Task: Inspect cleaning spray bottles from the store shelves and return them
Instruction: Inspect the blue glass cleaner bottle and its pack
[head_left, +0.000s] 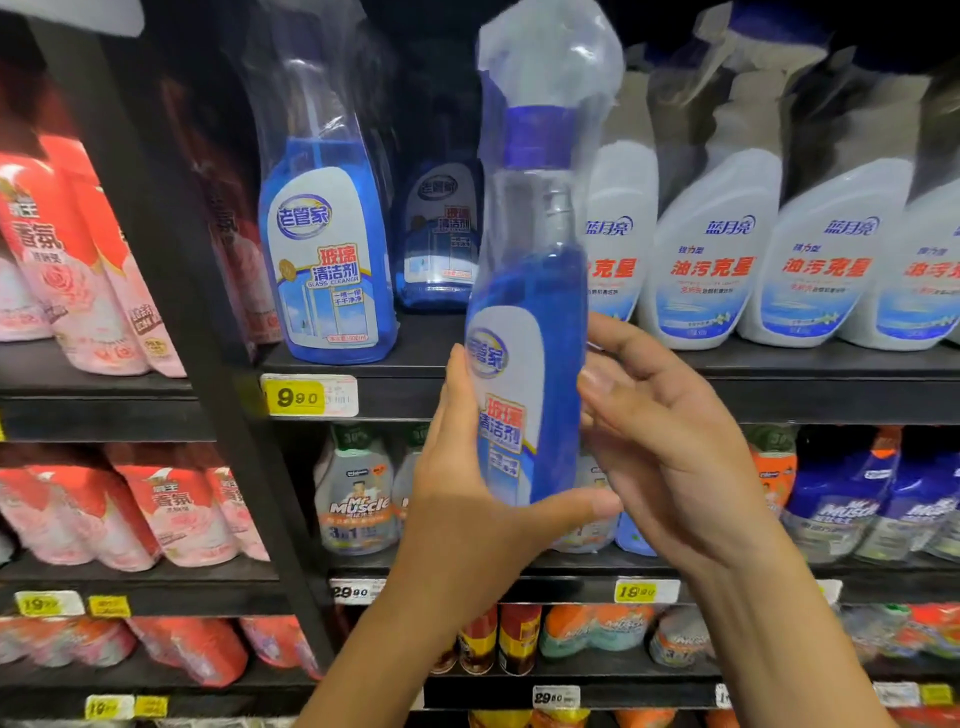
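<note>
A blue glass-cleaner spray bottle (530, 322) wrapped in clear plastic stands upright in front of the shelves, its label turned to the left. My left hand (467, 493) holds its lower part, thumb under the base and fingers up the left side. My right hand (670, 441) is at the bottom right of the bottle, fingers loosely curled against or just beside it. Two more bottles of the same cleaner (327, 260) (439, 239) stand on the shelf (405, 358) behind.
White spray bottles (717, 260) with red lettering fill the shelf to the right. Pink and red packs (83, 270) stand at the left beyond a dark upright post (171, 260). Lower shelves hold other cleaner bottles (358, 493) and cans. Price tags (306, 397) line the shelf edges.
</note>
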